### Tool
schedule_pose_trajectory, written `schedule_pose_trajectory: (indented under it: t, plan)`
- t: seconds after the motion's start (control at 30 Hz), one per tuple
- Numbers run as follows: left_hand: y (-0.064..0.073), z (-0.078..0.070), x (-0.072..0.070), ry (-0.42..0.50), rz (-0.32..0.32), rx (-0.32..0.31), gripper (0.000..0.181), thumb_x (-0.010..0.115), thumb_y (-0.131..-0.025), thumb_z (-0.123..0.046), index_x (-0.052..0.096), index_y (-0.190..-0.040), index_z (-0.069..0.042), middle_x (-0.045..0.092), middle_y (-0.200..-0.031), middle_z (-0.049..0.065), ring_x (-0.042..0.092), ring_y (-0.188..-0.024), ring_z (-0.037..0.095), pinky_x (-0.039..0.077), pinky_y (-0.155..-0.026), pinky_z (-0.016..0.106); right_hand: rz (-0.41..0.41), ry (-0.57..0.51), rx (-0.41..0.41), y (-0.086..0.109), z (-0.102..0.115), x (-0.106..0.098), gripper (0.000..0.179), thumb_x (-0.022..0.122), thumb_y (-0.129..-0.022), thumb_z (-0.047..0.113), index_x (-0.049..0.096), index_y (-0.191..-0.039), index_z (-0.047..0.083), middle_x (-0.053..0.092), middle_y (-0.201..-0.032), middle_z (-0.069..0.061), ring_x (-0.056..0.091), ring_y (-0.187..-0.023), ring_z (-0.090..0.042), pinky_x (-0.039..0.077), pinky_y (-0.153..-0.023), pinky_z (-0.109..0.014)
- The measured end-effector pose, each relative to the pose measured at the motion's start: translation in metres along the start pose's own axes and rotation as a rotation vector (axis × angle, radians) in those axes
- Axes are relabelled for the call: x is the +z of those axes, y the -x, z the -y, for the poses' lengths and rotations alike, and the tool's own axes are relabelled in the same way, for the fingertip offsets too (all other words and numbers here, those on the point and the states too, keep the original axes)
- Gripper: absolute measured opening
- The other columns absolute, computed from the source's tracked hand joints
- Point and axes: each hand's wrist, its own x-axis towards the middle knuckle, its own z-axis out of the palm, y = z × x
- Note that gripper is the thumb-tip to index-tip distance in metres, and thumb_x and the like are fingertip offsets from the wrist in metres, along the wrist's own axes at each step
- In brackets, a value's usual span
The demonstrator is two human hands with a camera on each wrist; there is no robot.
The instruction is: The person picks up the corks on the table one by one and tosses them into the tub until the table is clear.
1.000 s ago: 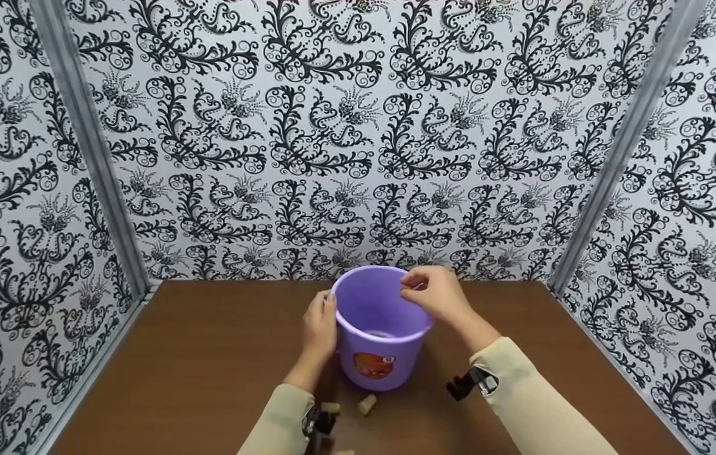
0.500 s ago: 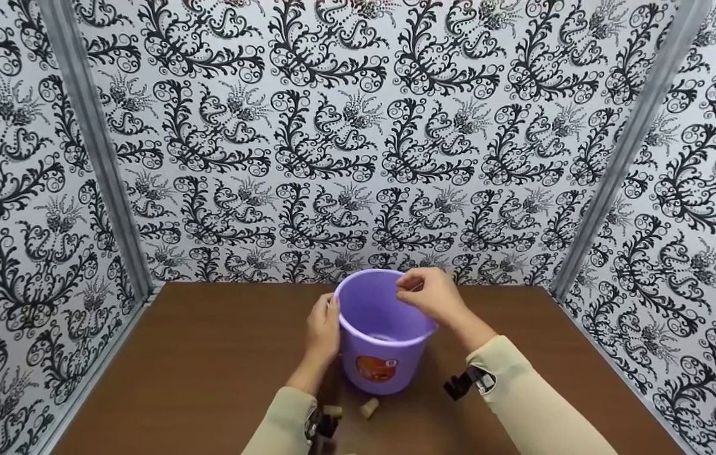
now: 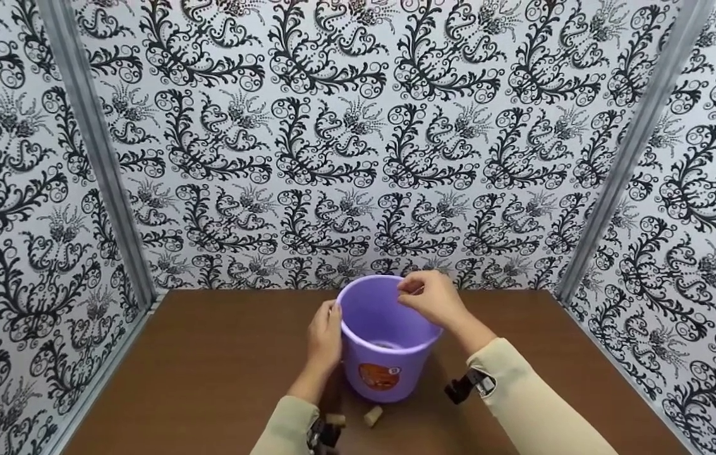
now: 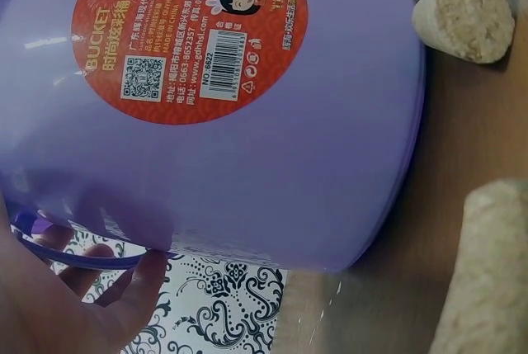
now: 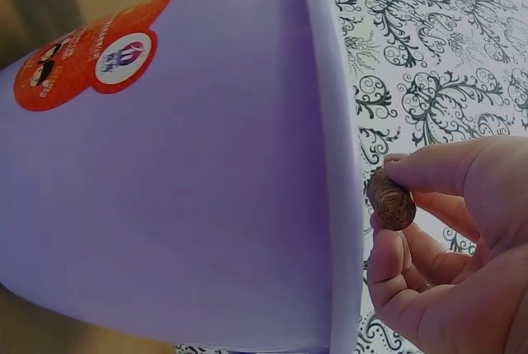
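Patterned wall behind brown bench. Barely changed over last second, likely just holding position. Pinching brown cork-like piece over mouth of purple bucket with right hand, reaching in from the right; gripping bucket near left rim with left hand; pale corks on bench in front

Bucket: on table, before back wall
Left hand: on bucket's left side
Right hand: at bucket's rim, right side
Plug: between right hand's fingers and thumb
First cork: on table, bucket's near side
Second cork: left of first
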Motion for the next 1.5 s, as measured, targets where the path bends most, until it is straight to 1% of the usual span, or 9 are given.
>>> schedule_pose_trajectory:
  t: [0.23,0.33,0.5,0.63,0.7,0.87,1.07,1.23,1.5]
  plan:
    - [0.003,0.002,-0.008,-0.016,-0.01,-0.006,0.027,0.051,-0.109,-0.021,0.073,-0.115,-0.006,0.075,-0.109,0.014,0.067,-0.103,0.028,0.053,-0.097,0.048,0.029,0.008,0.0,-0.007,0.002,0.007,0.017,0.084,-0.086,0.01,0.081,-0.102,0.014,0.079,-0.099,-0.004,0.073,-0.092,-0.019,0.063,-0.085,-0.036]
    - [0.002,0.003,-0.01,-0.025,0.0,-0.012,0.027,0.051,-0.109,-0.021,0.073,-0.116,-0.006,0.074,-0.108,0.014,0.066,-0.102,0.027,0.053,-0.097,0.048,0.032,0.025,0.02,-0.009,0.002,0.008,0.017,0.085,-0.085,0.009,0.081,-0.101,0.014,0.08,-0.099,-0.003,0.073,-0.091,-0.018,0.063,-0.085,-0.036]
    - [-0.001,0.002,-0.013,-0.025,0.001,0.003,0.027,0.051,-0.109,-0.022,0.073,-0.115,-0.006,0.074,-0.108,0.013,0.067,-0.103,0.027,0.053,-0.097,0.047,0.028,0.038,0.018,-0.015,0.004,0.006,0.019,0.084,-0.086,0.01,0.081,-0.104,0.012,0.081,-0.102,-0.005,0.074,-0.093,-0.021,0.064,-0.086,-0.039]
    - [-0.001,0.003,-0.015,-0.008,0.002,0.026,0.028,0.049,-0.109,-0.019,0.072,-0.115,-0.004,0.074,-0.107,0.017,0.066,-0.101,0.028,0.052,-0.095,0.047,0.019,0.044,0.011,-0.019,0.006,0.007,0.019,0.085,-0.086,0.011,0.081,-0.104,0.012,0.081,-0.104,-0.006,0.074,-0.096,-0.022,0.063,-0.089,-0.04]
    - [0.0,0.005,-0.016,-0.008,0.004,0.026,0.028,0.049,-0.109,-0.018,0.072,-0.115,-0.004,0.074,-0.108,0.018,0.066,-0.101,0.028,0.052,-0.095,0.046,0.029,0.045,0.017,-0.02,0.006,0.008,0.019,0.085,-0.086,0.012,0.081,-0.105,0.012,0.081,-0.105,-0.005,0.074,-0.096,-0.022,0.063,-0.089,-0.04]
    - [0.003,0.008,-0.014,-0.021,-0.006,0.004,0.027,0.05,-0.11,-0.02,0.073,-0.114,-0.007,0.075,-0.109,0.014,0.067,-0.102,0.027,0.053,-0.096,0.046,0.058,0.02,0.017,-0.023,0.005,0.013,0.018,0.085,-0.087,0.013,0.08,-0.105,0.012,0.08,-0.105,-0.006,0.073,-0.094,-0.02,0.063,-0.086,-0.038]
    - [0.002,0.002,-0.008,-0.006,0.005,-0.002,0.028,0.05,-0.109,-0.021,0.072,-0.115,-0.006,0.075,-0.109,0.016,0.067,-0.102,0.028,0.052,-0.097,0.047,0.05,0.041,0.053,-0.026,0.001,0.012,0.02,0.086,-0.085,0.015,0.08,-0.104,0.013,0.081,-0.103,-0.004,0.075,-0.087,-0.017,0.064,-0.083,-0.036]
    - [-0.001,0.001,-0.005,0.005,0.022,-0.004,0.026,0.05,-0.109,-0.019,0.072,-0.115,-0.005,0.074,-0.107,0.017,0.066,-0.1,0.025,0.052,-0.095,0.046,0.026,0.039,0.055,-0.024,-0.006,0.009,0.018,0.085,-0.086,0.016,0.08,-0.103,0.011,0.081,-0.104,-0.007,0.075,-0.093,-0.022,0.064,-0.086,-0.04]
    - [0.001,0.003,-0.002,0.004,0.021,0.023,0.027,0.05,-0.11,-0.021,0.072,-0.115,-0.006,0.074,-0.108,0.015,0.066,-0.1,0.024,0.053,-0.094,0.044,-0.071,0.048,0.05,-0.02,-0.024,-0.005,0.014,0.081,-0.088,0.016,0.081,-0.101,0.01,0.081,-0.104,-0.01,0.075,-0.098,-0.027,0.062,-0.093,-0.045]
